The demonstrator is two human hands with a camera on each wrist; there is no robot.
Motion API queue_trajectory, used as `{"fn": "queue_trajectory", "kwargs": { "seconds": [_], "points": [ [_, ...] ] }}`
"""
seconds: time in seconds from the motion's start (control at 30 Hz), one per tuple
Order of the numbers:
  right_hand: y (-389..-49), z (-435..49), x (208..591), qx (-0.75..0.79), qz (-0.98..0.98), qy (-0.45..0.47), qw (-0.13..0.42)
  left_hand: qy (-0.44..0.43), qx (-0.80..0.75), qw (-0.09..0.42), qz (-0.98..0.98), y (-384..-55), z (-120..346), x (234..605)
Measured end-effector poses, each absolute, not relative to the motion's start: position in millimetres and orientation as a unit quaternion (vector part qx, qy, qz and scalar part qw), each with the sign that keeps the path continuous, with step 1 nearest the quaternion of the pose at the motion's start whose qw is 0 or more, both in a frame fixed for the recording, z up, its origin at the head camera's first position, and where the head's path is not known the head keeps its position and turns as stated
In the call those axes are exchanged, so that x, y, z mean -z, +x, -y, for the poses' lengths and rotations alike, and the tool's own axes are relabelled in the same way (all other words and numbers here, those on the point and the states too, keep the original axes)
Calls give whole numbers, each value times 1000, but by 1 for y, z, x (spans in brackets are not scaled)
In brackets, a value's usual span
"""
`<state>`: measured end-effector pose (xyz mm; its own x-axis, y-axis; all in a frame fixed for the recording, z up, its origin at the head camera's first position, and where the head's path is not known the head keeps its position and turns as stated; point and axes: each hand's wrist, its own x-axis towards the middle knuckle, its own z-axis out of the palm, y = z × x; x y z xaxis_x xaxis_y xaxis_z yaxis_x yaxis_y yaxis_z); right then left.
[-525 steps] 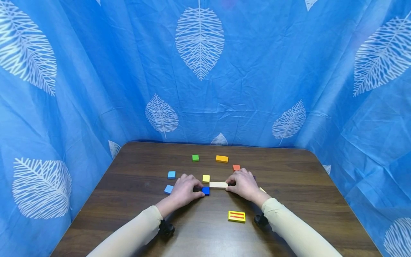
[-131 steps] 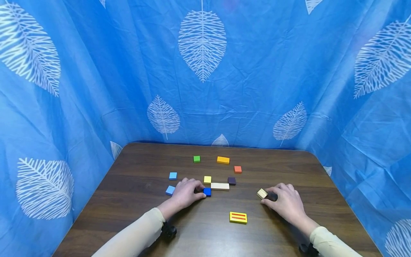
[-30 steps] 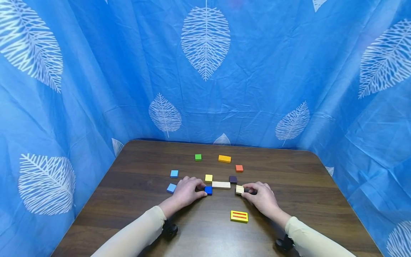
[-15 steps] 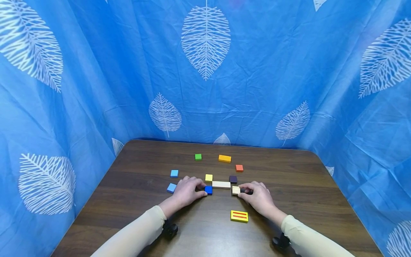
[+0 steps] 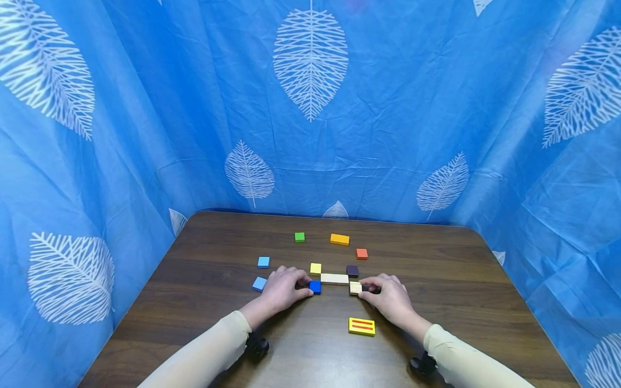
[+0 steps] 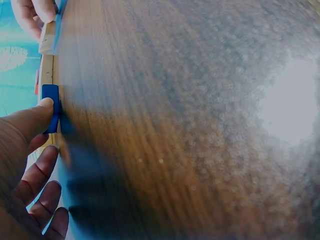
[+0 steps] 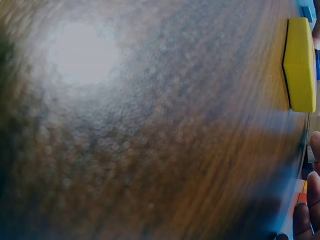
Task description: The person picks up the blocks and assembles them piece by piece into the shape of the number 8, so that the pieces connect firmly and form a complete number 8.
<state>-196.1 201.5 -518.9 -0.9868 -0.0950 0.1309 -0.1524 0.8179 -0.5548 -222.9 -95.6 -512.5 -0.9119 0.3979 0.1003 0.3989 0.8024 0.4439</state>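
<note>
My left hand (image 5: 282, 289) pinches a dark blue block (image 5: 315, 287) between thumb and fingers on the table; the left wrist view shows the thumb on this blue block (image 6: 50, 109). A long cream block (image 5: 334, 279) lies just behind and to its right. At that block's right end, my right hand (image 5: 390, 296) grips a small light wooden block (image 5: 356, 288) with a striped top. A pale yellow block (image 5: 315, 269) and a dark purple block (image 5: 352, 271) sit behind the cream one. In the right wrist view only some fingertips (image 7: 314, 192) of the right hand show.
On the brown table (image 5: 204, 323) a yellow block with red stripes (image 5: 361, 326) lies in front. Light blue blocks (image 5: 263, 262) lie left; green (image 5: 299, 237), orange (image 5: 339, 239) and red (image 5: 361, 254) blocks lie farther back. A blue leaf-print curtain (image 5: 368, 134) surrounds the table.
The right hand has brought the light wooden block leftward from the table's right side to the cream block's right end. The left hand has stayed on the dark blue block.
</note>
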Motion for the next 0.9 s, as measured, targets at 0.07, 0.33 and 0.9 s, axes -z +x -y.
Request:
{"fn": "queue_trajectory", "kwargs": {
  "seconds": [0.07, 0.33, 0.9],
  "points": [
    [-196, -202, 519, -294, 952, 66, 49, -210, 234, 1, 949, -223, 95, 512],
    [-195, -201, 519, -296, 952, 62, 42, -208, 234, -4, 950, -222, 95, 511],
    [-194, -201, 523, -296, 952, 65, 49, -206, 237, -1, 949, -221, 95, 511]
  ]
}}
